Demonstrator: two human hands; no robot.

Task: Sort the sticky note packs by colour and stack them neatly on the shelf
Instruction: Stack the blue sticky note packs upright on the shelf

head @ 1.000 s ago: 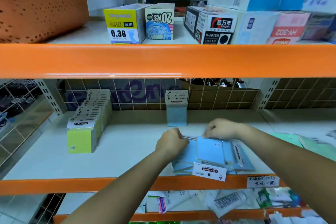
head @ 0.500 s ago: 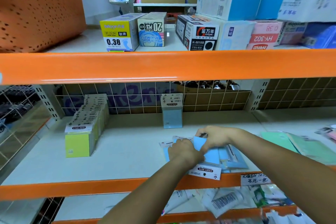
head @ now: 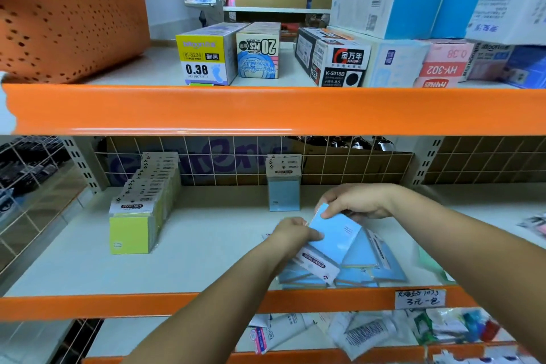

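Nearest me, below the orange front rail, I see a lower shelf holding white tubes and barcoded packets lying loose. A handwritten price tag sits on the rail itself.

On the middle shelf my left hand curls its fingers round the left edge of a blue sticky note pack, which is tilted up off the pile. My right hand pinches the same pack at its top corner. Under it lies a loose heap of blue packs, fanned flat near the front edge. To the right I make out something pale green, too blurred to name.

Further left stands a row of yellow-green packs, upright, one behind another, running back toward the wire grid. Behind my hands, against the wire grid back, a short upright row of blue packs stands well apart from the yellow-green row.

On the top shelf I see an orange perforated basket at left; its contents are hidden. Right of it stand a yellow refill box, a 20 PCS box, a black K-5018B box, and stacked blue-and-white cartons.
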